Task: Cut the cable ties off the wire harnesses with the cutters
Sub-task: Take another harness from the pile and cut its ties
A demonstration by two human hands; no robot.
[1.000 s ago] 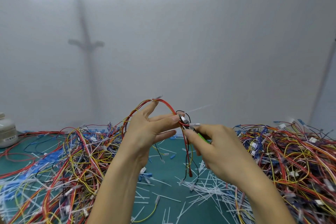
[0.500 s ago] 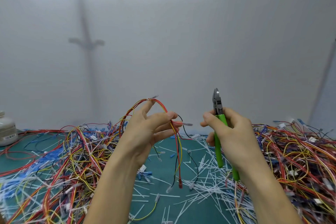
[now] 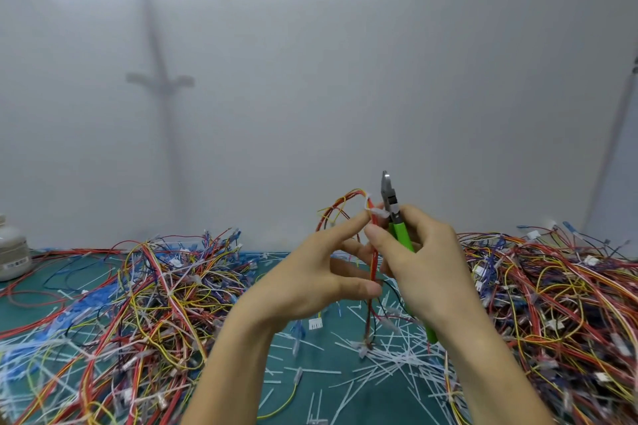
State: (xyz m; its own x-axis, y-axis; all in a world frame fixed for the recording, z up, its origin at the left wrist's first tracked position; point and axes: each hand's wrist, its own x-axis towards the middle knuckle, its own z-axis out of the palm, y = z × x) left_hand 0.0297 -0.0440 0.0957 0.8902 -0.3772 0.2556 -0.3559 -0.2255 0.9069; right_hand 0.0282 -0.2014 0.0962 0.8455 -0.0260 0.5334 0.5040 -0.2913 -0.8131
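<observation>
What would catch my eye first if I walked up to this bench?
The two hands meeting mid-air at centre: the left hand holds a looped wire harness, and the right hand grips green-handled cutters, tips pointing up. Tangled heaps of coloured wires cover the green table on both sides, with cut white cable ties scattered between.

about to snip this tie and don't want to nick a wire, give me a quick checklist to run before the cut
1. Cutters gripped in the right hand: ok.
2. Harness held up by the left hand: ok.
3. White cable tie in sight at the top of the loop: ok.
4. Blades around the tie: not ok, they point up beside it.
5. Both hands below the blades: ok.
6. Harness clear of the cut line: cannot tell.
</observation>
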